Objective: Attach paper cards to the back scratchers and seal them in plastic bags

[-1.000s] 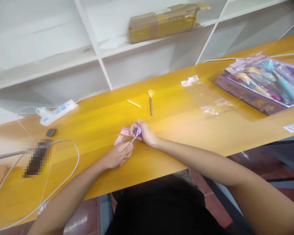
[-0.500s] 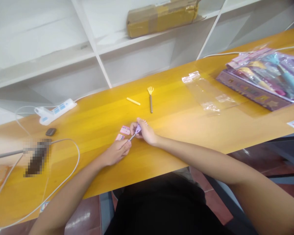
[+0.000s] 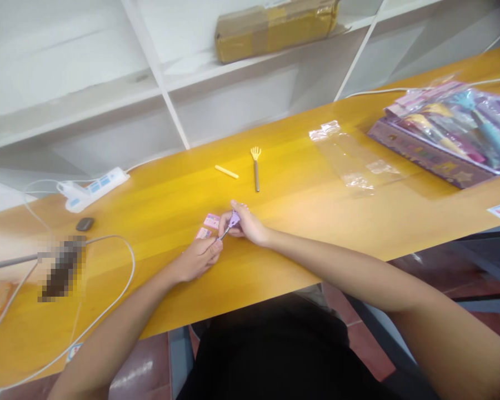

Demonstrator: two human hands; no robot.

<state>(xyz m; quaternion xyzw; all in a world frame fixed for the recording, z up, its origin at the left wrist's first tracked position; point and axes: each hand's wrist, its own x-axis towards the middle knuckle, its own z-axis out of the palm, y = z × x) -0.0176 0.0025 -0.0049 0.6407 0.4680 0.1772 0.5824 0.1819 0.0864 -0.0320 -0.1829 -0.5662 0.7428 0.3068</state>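
A small back scratcher with a purple head [image 3: 234, 219] and a slim metal rod is held between my two hands, low over the table. My left hand [image 3: 200, 259] is closed around the lower end of the rod. Around the purple head my right hand [image 3: 250, 225] is closed, its fingers partly covering it. Two small pink cards [image 3: 212, 220] lie just beyond my left hand. Farther back rests another back scratcher [image 3: 256, 169], with a yellow hand-shaped head and a dark handle. A short pale yellow stick [image 3: 226, 171] lies left of it.
On the right, a purple box [image 3: 425, 153] holds several wrapped items. Clear plastic wrappers [image 3: 345, 158] lie beside it. At left are a white power strip [image 3: 98, 190], a small black object [image 3: 85, 224] and looping cables. Shelves behind hold a taped cardboard box [image 3: 275, 33].
The fingers of my right hand shift slightly at the purple head. Both hands keep their hold, and the things on the table stay in place.
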